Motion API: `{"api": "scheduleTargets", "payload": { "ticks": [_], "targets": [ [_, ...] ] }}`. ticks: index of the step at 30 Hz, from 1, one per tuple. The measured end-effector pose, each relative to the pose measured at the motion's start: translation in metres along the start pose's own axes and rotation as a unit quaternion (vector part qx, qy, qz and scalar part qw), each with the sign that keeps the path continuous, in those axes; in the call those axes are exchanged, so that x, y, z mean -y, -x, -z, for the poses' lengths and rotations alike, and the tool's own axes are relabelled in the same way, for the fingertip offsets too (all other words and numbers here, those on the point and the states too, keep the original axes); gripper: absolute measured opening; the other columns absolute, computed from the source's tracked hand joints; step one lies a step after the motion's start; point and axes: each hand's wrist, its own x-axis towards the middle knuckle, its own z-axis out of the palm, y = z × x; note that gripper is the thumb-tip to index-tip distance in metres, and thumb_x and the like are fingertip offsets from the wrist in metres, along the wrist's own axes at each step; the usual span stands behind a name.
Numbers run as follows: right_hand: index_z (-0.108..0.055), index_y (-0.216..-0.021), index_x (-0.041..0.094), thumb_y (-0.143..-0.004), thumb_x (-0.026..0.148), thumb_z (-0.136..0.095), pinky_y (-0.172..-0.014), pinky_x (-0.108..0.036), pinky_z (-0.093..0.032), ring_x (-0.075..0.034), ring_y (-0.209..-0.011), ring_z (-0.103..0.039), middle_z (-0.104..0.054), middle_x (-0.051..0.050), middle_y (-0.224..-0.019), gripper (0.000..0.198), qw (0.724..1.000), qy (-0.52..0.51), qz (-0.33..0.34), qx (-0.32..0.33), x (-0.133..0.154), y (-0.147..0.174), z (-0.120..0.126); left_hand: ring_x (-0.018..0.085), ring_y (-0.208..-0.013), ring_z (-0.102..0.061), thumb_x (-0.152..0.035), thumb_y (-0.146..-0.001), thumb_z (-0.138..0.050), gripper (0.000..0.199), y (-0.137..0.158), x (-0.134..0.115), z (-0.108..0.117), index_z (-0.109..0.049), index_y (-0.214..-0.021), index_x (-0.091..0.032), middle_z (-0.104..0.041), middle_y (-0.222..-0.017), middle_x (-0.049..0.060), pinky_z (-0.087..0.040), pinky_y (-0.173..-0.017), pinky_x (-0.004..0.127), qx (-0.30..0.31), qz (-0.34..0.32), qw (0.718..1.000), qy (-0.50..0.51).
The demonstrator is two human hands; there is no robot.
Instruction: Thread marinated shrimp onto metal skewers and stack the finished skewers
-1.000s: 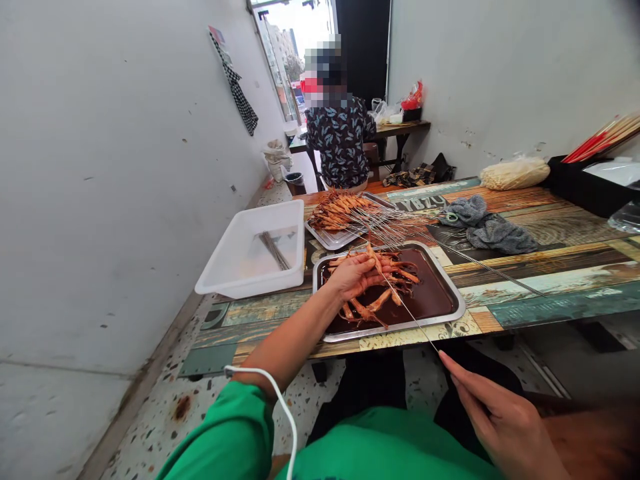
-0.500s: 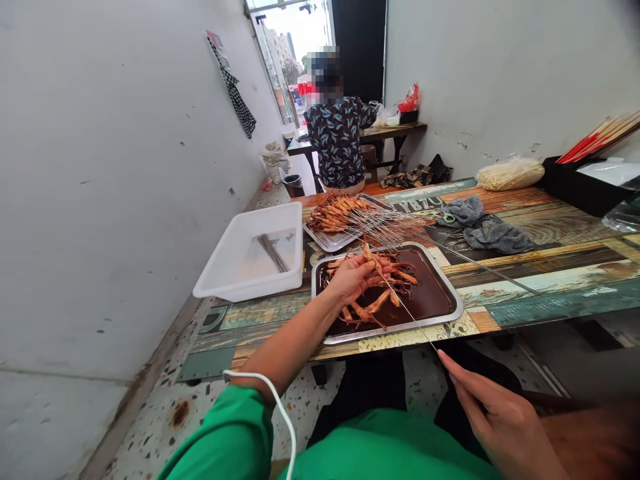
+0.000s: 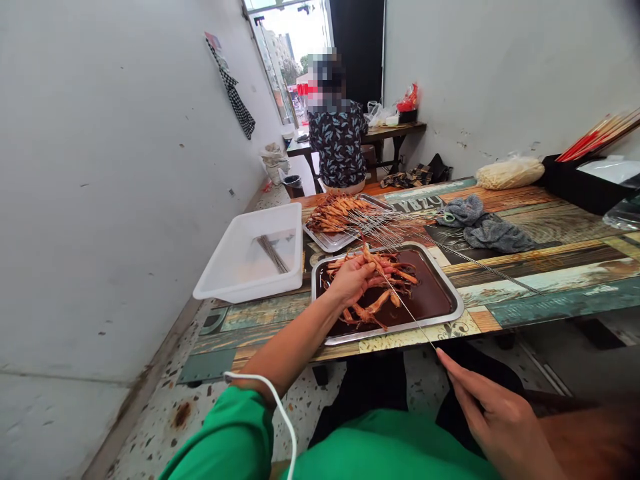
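Note:
My left hand (image 3: 354, 275) is closed on a reddish-brown duck tongue (image 3: 369, 256), pinching it above the near metal tray (image 3: 453, 310). A thin metal skewer (image 3: 409, 312) runs from that piece down toward me. Its near end is pinched in the fingers of my right hand (image 3: 493, 403), just off the table's front edge. How far the tip goes into the meat is hidden by my left fingers. More loose duck tongues (image 3: 373, 310) lie in dark sauce on the tray's left side.
Behind is a second tray (image 3: 327, 243) heaped with skewered pieces (image 3: 336, 212). A white plastic tub (image 3: 235, 260) on the left holds several metal skewers (image 3: 273, 255). Grey cloth gloves (image 3: 495, 233), a bagged pale bundle (image 3: 510, 173) and a black box (image 3: 565, 183) are right. A person (image 3: 337, 143) sits beyond.
My hands, the skewer and the meat hold almost the same position. The person at the far table has shifted slightly right and drawn an arm in.

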Motion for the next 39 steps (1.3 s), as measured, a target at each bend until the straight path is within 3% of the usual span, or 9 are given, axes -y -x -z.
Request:
{"api": "scheduleTargets", "payload": {
  "ticks": [10,31,34,36,37,39],
  "targets": [
    [-0.055,-0.121,0.023,-0.084,0.017,-0.046,-0.075,-0.025,-0.055,-0.018,-0.087,-0.067,-0.067,-0.003,-0.107,0.038,1.0,0.009,-0.006,-0.008,-0.001,-0.001,0.002,0.02,-0.094,-0.062,-0.015,-0.075,-0.06,0.01,0.002,0.003,-0.004,-0.055,-0.083,-0.011,-0.066,-0.094,0.01,-0.049,-0.083,0.034,-0.01,-0.047,0.998,-0.042],
    [-0.063,-0.11,0.026,-0.081,0.024,-0.053,-0.08,-0.029,-0.053,-0.019,-0.09,-0.066,-0.067,-0.001,-0.105,0.031,0.991,-0.109,-0.082,0.01,-0.015,-0.008,0.009,0.019,-0.079,-0.066,-0.014,-0.077,-0.057,0.006,0.002,0.007,-0.003,-0.055,-0.079,-0.009,-0.066,-0.078,0.009,-0.05,-0.081,0.039,-0.001,-0.017,0.998,-0.064],
    [-0.066,-0.106,0.027,-0.078,0.028,-0.057,-0.08,-0.03,-0.053,-0.02,-0.091,-0.065,-0.068,-0.002,-0.103,0.029,0.978,-0.16,-0.129,0.021,-0.016,-0.011,0.011,0.019,-0.078,-0.066,-0.013,-0.077,-0.056,0.005,0.003,0.006,-0.004,-0.055,-0.079,-0.009,-0.066,-0.079,0.01,-0.05,-0.081,0.039,-0.006,-0.009,0.998,-0.067],
    [-0.068,-0.104,0.026,-0.077,0.031,-0.059,-0.065,-0.025,-0.055,-0.018,-0.076,-0.068,-0.073,-0.002,-0.086,0.029,0.958,-0.219,-0.18,0.048,-0.016,-0.012,0.011,0.019,-0.077,-0.066,-0.013,-0.078,-0.055,0.004,0.003,0.005,-0.004,-0.055,-0.08,-0.009,-0.066,-0.079,0.01,-0.05,-0.081,0.039,-0.007,-0.005,0.998,-0.069],
    [-0.067,-0.105,0.025,-0.077,0.034,-0.059,-0.053,-0.021,-0.053,-0.015,-0.063,-0.066,-0.072,-0.001,-0.071,0.031,0.94,-0.26,-0.214,0.064,-0.016,-0.012,0.011,0.019,-0.077,-0.066,-0.012,-0.078,-0.055,0.004,0.003,0.005,-0.004,-0.054,-0.08,-0.009,-0.066,-0.079,0.01,-0.05,-0.081,0.039,-0.007,-0.002,0.998,-0.069],
    [-0.065,-0.11,0.02,-0.078,0.039,-0.057,-0.035,-0.016,-0.038,-0.008,-0.039,-0.05,-0.055,0.004,-0.045,0.038,0.888,-0.352,-0.285,0.079,-0.017,-0.012,0.008,0.019,-0.076,-0.066,-0.011,-0.078,-0.053,0.003,0.003,0.004,-0.003,-0.054,-0.081,-0.009,-0.066,-0.078,0.01,-0.051,-0.079,0.038,-0.004,0.002,0.998,-0.066]
  ]
}}
